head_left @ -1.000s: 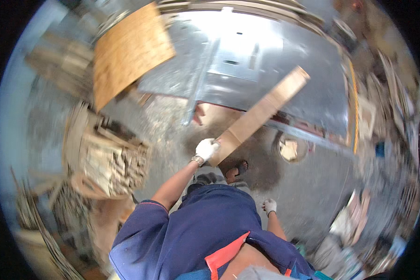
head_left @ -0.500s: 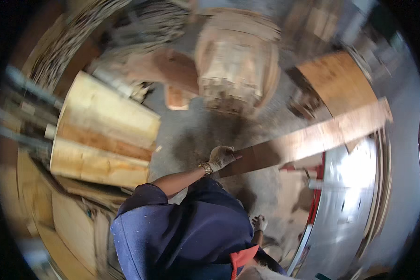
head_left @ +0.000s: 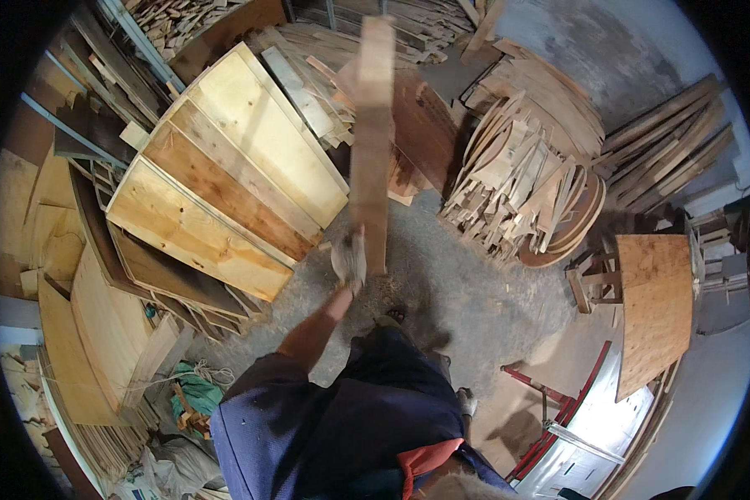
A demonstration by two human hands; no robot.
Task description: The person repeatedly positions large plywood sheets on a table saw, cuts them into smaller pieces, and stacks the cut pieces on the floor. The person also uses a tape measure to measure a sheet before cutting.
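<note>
My left hand, in a whitish work glove, is closed on the lower part of a long flat wooden board. The board stands out ahead of me, its far end reaching toward the back of the room and its near end just above the floor. My right hand, also gloved, hangs low by my right side with nothing visible in it. Its fingers look loosely apart, though they show small. Ahead on the left, light wooden panels lie side by side on a stack.
A large pile of cut wood offcuts stands ahead right, beside leaning planks. An orange-brown board rests on a wooden stand at right, near a red metal frame. Sheets of plywood lean at left.
The board in my left hand has swung from pointing right to pointing straight ahead. My view has turned to the right, and my right hand stays low at my side.
</note>
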